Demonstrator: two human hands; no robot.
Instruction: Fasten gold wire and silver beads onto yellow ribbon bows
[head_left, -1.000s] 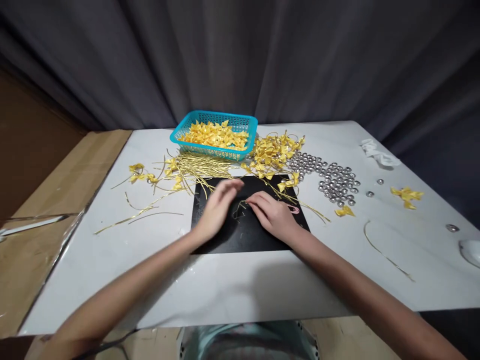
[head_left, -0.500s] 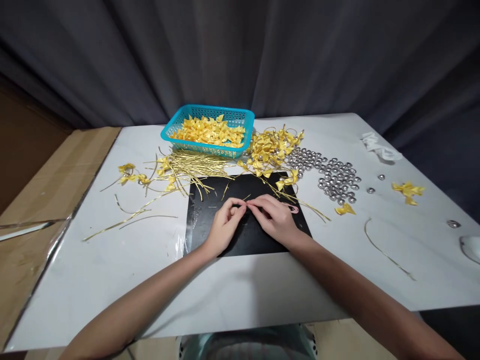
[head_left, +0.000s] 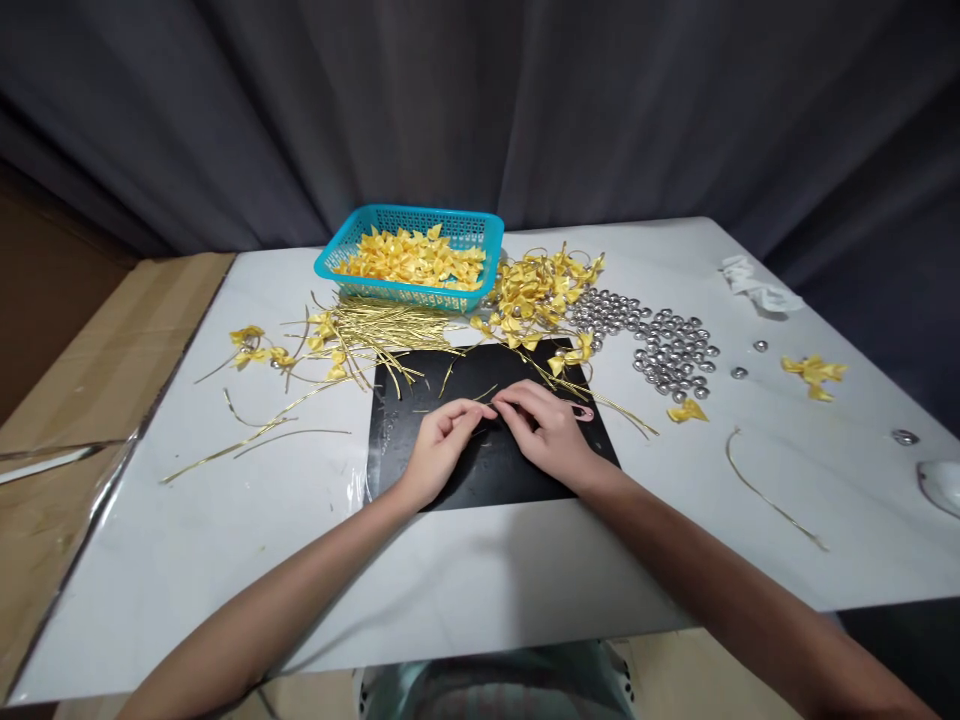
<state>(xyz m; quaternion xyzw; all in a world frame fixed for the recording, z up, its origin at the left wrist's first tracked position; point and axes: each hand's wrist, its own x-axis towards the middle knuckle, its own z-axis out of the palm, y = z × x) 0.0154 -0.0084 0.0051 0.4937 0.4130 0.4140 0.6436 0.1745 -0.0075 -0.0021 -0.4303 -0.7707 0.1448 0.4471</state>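
My left hand (head_left: pixel 439 445) and my right hand (head_left: pixel 546 432) meet over a black mat (head_left: pixel 450 480) on the white table (head_left: pixel 480 570). Both pinch a thin gold wire tie (head_left: pixel 489 410) between their fingertips, just above the mat. Small pink scissors (head_left: pixel 583 411) lie on the mat beside my right hand. More gold ties (head_left: pixel 375 335) are heaped beyond the mat, with yellow ribbon bows (head_left: pixel 536 295) to their right.
A teal basket (head_left: pixel 480 235) full of yellow bows stands at the back. Silver beads (head_left: pixel 664 345) are spread to the right, with stray bows (head_left: pixel 814 372), a loose gold tie (head_left: pixel 772 495) and crumpled white paper (head_left: pixel 757 290). Cardboard (head_left: pixel 67 420) lies at the left.
My left hand came down from a spread, blurred pose and closed its fingertips on the gold tie opposite my right hand. The view also shifted slightly.
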